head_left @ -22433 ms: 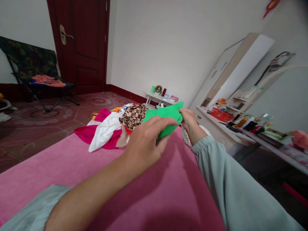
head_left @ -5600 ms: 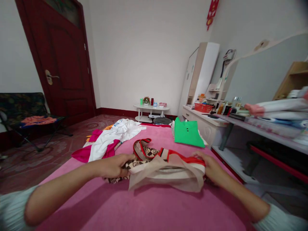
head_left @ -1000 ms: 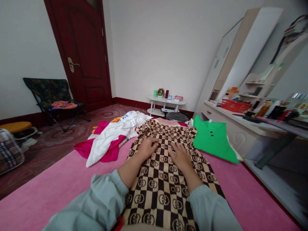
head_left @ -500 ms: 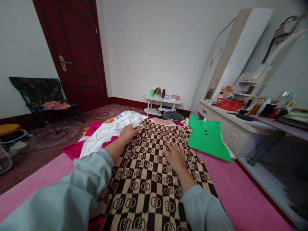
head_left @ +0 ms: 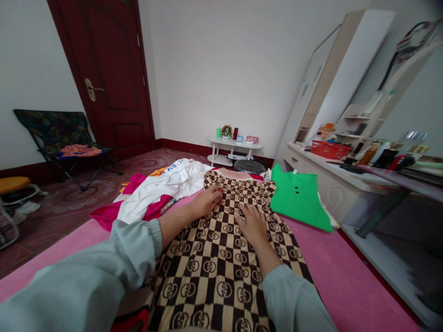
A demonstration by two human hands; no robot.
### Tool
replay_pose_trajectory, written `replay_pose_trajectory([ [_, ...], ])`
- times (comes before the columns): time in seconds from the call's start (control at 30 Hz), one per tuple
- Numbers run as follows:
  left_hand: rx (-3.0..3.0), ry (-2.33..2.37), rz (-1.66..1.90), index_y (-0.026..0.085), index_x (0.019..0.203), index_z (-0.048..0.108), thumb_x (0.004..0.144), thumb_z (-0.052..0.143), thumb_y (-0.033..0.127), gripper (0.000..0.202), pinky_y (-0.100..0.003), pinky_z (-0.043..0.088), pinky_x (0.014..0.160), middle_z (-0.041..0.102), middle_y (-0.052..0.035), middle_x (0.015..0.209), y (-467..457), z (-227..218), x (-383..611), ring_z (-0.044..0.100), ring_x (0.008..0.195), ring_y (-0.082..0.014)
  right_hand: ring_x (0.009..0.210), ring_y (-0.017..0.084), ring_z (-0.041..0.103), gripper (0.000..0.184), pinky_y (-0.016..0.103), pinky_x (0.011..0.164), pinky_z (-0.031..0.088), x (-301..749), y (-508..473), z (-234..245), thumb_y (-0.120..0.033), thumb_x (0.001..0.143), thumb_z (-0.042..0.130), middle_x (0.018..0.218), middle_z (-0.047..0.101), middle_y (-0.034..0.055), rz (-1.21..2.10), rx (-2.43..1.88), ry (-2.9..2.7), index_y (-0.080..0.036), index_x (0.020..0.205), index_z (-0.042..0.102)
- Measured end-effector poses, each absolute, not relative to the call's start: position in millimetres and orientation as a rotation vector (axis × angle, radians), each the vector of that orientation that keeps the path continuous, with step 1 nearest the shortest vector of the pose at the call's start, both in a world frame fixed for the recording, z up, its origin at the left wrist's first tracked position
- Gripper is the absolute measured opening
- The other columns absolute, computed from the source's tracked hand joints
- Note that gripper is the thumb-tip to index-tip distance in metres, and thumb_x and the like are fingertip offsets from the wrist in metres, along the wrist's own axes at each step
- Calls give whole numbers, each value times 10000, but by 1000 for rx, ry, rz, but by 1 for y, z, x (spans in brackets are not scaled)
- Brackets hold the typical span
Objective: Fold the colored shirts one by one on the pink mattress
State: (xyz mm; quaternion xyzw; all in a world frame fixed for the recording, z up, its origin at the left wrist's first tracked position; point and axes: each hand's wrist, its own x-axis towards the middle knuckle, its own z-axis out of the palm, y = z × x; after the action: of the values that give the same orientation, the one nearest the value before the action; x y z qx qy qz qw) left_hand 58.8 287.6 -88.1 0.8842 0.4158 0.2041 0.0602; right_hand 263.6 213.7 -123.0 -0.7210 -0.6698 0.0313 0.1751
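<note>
Brown-checked garment [head_left: 221, 260] has been drawn inward along its left side, apparently pinched by the left hand [head_left: 209, 201]; one side is thus narrowed, steadied under the spread, ungrasping right hand [head_left: 254, 224].

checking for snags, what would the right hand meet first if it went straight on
The right hand would first meet more of the checkered garment beneath it, probably passing just clear of the left hand, though depth there is unclear.
</note>
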Motion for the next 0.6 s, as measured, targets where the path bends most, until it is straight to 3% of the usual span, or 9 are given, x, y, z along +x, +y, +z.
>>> replay_pose_trajectory([
  [0.07, 2606, 1460, 779, 201, 1320, 479, 772, 609, 221, 564, -298, 450, 963, 467, -108, 1311, 290, -91, 57, 552, 1113, -201, 1408, 242, 244, 519, 476, 1134, 131, 263, 213, -123, -463, 921, 369, 1519, 347, 54, 95, -2039, -1893, -254, 1383, 479],
  [0.13, 2517, 1681, 713, 168, 1374, 414, 711, 699, 327, 739, -307, 472, 924, 472, -134, 1306, 292, -93, 55, 568, 1095, -226, 1407, 237, 249, 514, 470, 1137, 129, 262, 213, -123, -459, 919, 375, 1516, 354, 50, 102, -2043, -1884, -258, 1379, 484],
  [0.2, 2511, 1744, 530, 176, 1255, 547, 705, 700, 400, 613, -311, 497, 848, 581, -111, 1155, 293, -91, 54, 610, 1001, -237, 1406, 235, 253, 510, 468, 1139, 127, 262, 213, -123, -460, 917, 379, 1511, 362, 47, 105, -2043, -1876, -263, 1375, 489],
  [0.3, 2605, 1659, 402, 203, 970, 690, 773, 610, 370, 270, -323, 497, 792, 650, -89, 978, 289, -87, 55, 630, 919, -244, 1406, 239, 256, 507, 476, 1138, 131, 262, 213, -123, -461, 917, 378, 1509, 366, 48, 104, -2030, -1876, -264, 1370, 495],
  [0.47, 2680, 1641, 309, 148, 877, 699, 765, 565, 232, 194, -355, 476, 830, 678, -148, 951, 281, -80, 67, 632, 946, -276, 1408, 238, 250, 511, 478, 1139, 133, 263, 213, -122, -464, 918, 373, 1516, 354, 43, 115, -2038, -1872, -262, 1374, 489],
  [0.6, 2586, 1743, 288, 166, 830, 708, 709, 629, 299, 196, -313, 492, 781, 702, -113, 876, 298, -57, 60, 656, 869, -254, 1411, 232, 242, 511, 477, 1141, 130, 263, 213, -123, -460, 916, 379, 1516, 354, 40, 126, -2043, -1871, -264, 1377, 483],
])
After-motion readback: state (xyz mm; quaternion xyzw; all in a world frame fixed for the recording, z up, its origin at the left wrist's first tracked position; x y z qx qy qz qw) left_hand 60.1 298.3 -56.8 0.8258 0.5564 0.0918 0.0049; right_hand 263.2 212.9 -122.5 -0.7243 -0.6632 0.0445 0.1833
